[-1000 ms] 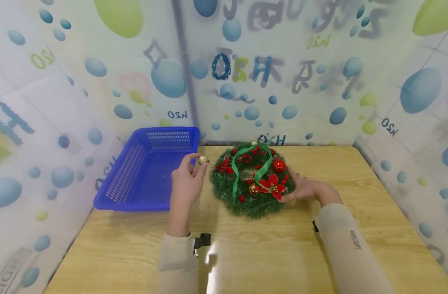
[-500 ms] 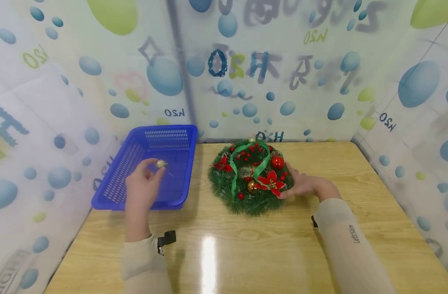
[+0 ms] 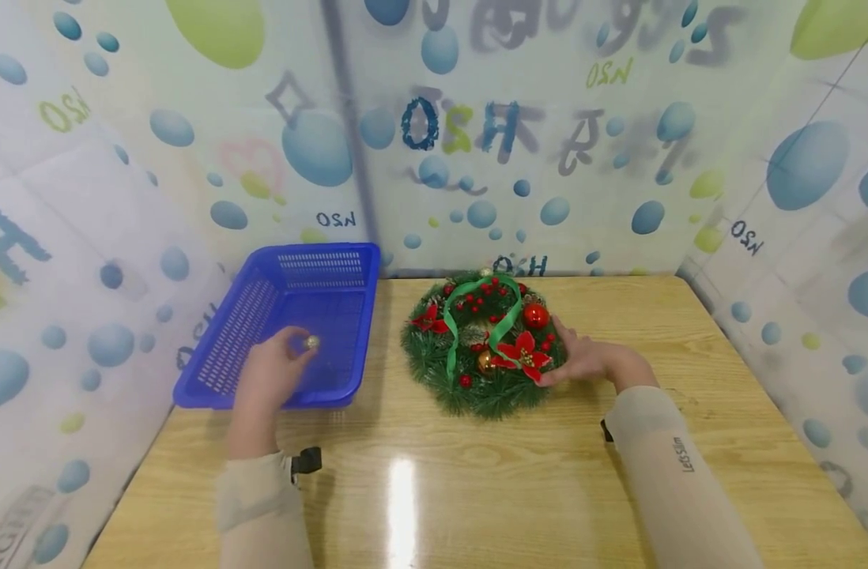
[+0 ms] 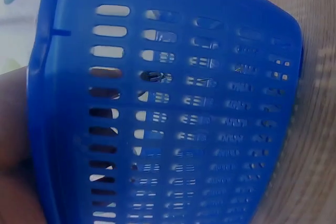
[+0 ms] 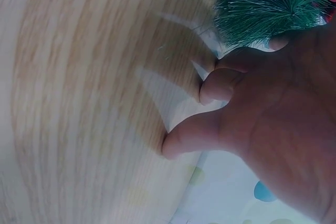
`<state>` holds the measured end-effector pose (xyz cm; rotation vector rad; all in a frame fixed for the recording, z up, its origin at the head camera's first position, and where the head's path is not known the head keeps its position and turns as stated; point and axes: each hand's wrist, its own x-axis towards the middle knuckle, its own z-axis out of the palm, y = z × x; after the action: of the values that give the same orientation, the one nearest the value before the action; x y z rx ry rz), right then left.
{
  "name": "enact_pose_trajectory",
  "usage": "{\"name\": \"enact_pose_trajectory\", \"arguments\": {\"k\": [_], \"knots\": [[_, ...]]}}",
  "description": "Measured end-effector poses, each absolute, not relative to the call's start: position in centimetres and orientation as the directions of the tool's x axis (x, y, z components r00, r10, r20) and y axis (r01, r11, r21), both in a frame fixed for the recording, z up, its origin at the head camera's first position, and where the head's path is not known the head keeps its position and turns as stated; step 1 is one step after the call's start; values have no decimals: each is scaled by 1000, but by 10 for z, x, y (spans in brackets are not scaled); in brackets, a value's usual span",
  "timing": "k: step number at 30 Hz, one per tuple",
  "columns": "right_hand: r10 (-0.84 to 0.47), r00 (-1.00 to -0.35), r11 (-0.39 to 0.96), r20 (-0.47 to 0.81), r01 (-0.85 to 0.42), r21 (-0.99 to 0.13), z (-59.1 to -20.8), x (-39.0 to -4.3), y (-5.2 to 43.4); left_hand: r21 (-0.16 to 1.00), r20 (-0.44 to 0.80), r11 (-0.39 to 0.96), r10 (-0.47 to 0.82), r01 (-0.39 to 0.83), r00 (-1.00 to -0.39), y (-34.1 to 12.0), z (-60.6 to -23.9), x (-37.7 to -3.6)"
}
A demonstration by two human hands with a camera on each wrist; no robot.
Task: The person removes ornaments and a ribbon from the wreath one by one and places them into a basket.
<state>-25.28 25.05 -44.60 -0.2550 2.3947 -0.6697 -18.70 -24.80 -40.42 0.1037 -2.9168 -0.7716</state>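
Note:
My left hand (image 3: 270,371) is over the near part of the blue plastic basket (image 3: 366,332). Its thumb and forefinger pinch a small glittery gold bauble (image 3: 311,341), below the rim line in the head view. From the left wrist, the slotted basket wall (image 4: 173,103) hides most of the hand. My right hand (image 3: 583,359) rests at the right edge of a green Christmas wreath (image 3: 491,403), thumb and fingers spread against it. The thumb touches a red poinsettia (image 3: 525,356). In the right wrist view, several fingertips of that hand (image 5: 283,114) rest on the tabletop beside the green needles.
The wreath carries a red bauble (image 3: 536,316), a larger gold bauble (image 3: 484,362), red berries and a green ribbon (image 3: 505,324). Everything stands on a wooden table (image 3: 519,490), with a printed wall covering (image 3: 477,182) behind and on both sides.
My left hand has carried the small gold bauble left, from beside the wreath to over the basket, then lowered it. My right hand stays at the wreath's edge.

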Motion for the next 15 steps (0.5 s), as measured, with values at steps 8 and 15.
{"name": "enact_pose_trajectory", "arguments": {"k": [8,15], "knots": [[-333,-783,849,-526,-6,-529,-447,-252,250,462,89,886,-101,-49,-991,-247,-409,-189],[-327,-780,847,-533,8,-531,-449,-252,250,448,56,890,-120,-83,-991,-245,-409,-187]]}}
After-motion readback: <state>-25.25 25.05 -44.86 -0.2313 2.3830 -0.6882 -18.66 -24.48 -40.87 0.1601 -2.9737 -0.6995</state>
